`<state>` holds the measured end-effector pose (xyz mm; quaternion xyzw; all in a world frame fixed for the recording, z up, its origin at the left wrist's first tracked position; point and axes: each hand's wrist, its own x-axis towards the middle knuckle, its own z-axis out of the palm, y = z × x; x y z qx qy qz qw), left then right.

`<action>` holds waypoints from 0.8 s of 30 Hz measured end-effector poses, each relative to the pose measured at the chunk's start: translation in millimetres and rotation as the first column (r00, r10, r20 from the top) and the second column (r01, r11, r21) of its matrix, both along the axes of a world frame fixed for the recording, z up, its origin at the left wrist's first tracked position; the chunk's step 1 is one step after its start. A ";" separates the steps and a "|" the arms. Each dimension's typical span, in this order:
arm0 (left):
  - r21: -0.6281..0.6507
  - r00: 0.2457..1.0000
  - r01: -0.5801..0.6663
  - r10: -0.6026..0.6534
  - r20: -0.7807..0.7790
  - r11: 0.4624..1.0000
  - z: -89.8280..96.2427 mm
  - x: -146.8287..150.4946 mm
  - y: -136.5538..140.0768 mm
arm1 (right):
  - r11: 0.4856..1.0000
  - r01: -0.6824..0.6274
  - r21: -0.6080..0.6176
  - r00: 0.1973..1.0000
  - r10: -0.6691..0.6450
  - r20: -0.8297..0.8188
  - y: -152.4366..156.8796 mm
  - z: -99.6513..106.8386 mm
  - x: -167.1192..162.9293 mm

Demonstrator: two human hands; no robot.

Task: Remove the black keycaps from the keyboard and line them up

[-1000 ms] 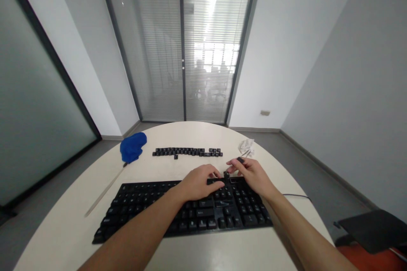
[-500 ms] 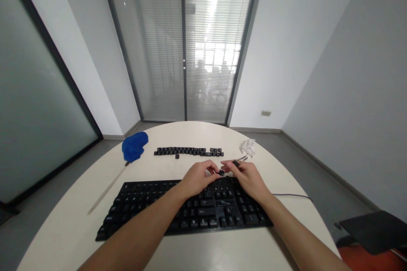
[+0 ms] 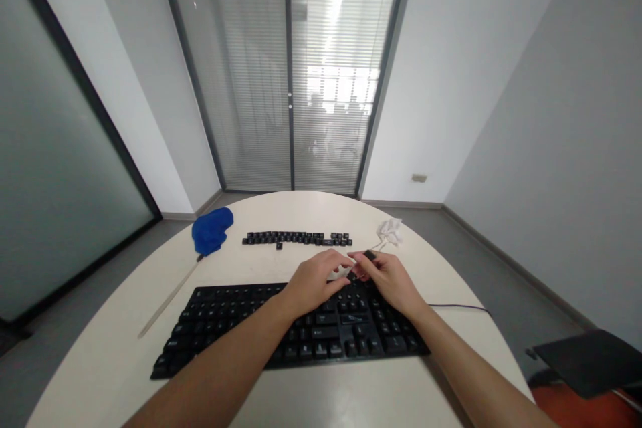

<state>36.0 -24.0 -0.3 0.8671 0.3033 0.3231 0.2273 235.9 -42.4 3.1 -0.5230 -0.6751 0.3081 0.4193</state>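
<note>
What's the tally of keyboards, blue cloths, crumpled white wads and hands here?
Black rectangular keyboard: 1
Blue cloth: 1
Crumpled white wad: 1
Bare left hand and right hand: 2
Total: 5

Black keyboard, blue cloth, cream table

Cannot identify the small black piece between left hand and right hand, partly covered by fingers. Cannot read the loose keycaps, too tiny. Cannot follow the keyboard behind the left forearm, nor the chair past the right edge.
</note>
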 end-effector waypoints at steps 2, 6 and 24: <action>0.046 0.999 0.029 -0.027 -0.033 0.999 2.3 -0.4 -2.3 | 1.000 -0.001 -0.010 1.000 0.001 -0.011 0.4 -0.5 -0.4; 0.032 1.000 0.003 -0.002 -0.028 0.999 1.2 0.3 -1.9 | 1.000 0.029 0.004 1.000 -0.028 -0.013 0.3 1.7 2.5; -0.112 0.978 -0.167 0.179 0.104 0.980 -7.7 2.4 8.1 | 0.932 -0.254 0.258 0.828 0.072 0.555 -7.7 13.0 13.9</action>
